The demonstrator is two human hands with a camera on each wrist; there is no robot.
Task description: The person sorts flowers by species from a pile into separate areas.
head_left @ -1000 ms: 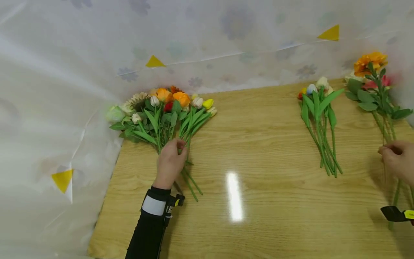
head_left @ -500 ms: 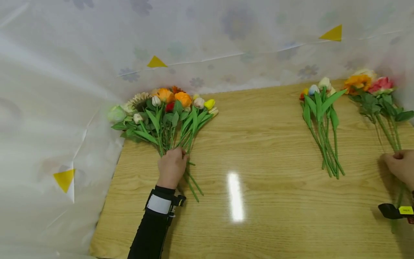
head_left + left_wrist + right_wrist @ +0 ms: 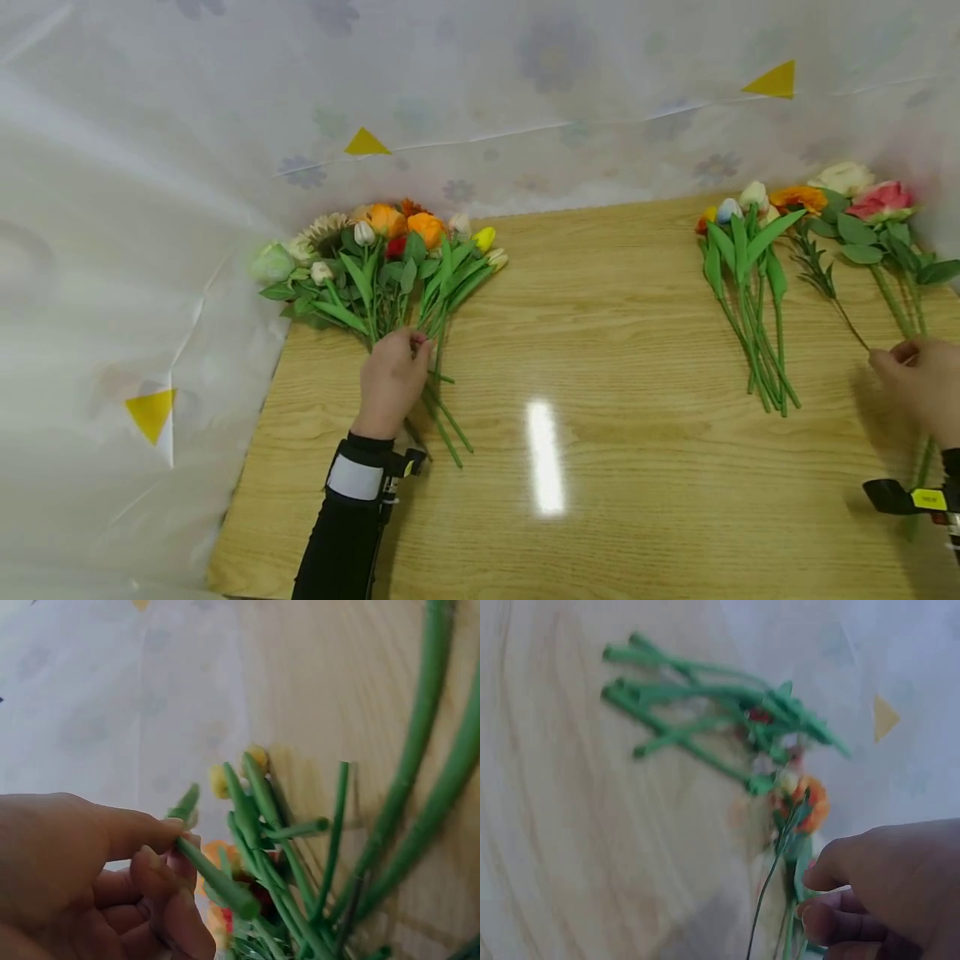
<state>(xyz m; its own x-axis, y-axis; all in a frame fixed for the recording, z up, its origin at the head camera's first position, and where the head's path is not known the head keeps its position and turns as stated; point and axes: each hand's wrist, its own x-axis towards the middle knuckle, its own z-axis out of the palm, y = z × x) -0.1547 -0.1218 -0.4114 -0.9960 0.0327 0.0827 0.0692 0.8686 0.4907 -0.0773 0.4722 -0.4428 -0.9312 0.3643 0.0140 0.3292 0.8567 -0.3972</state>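
My left hand [image 3: 393, 379] is over the stems of the left flower pile, where thumb and index finger pinch a tulip by its green stem [image 3: 217, 877]. The stem's cut end points away from the fingers in the left wrist view. At the table's right, my right hand [image 3: 918, 375] has its fingers loosely curled beside an orange flower [image 3: 798, 200] with a thin dark stem [image 3: 761, 896]. In the right wrist view that stem runs past the fingertips, apart from them. A pink rose [image 3: 883, 202] and a white rose [image 3: 843, 177] lie behind this hand, their stems passing under it.
A bunch of tulips [image 3: 746, 275] lies left of the orange flower. Orange peony-like blooms [image 3: 386, 221], a pale green flower [image 3: 273, 262] and a yellow tulip [image 3: 484, 240] are in the left pile. White patterned sheeting [image 3: 555, 100] walls the back and left of the wooden table [image 3: 600, 375].
The orange flower has come down and left, beside the tulip bunch, separating from the roses. My right hand has shifted slightly left. A pale tulip head in the left pile has moved up slightly.
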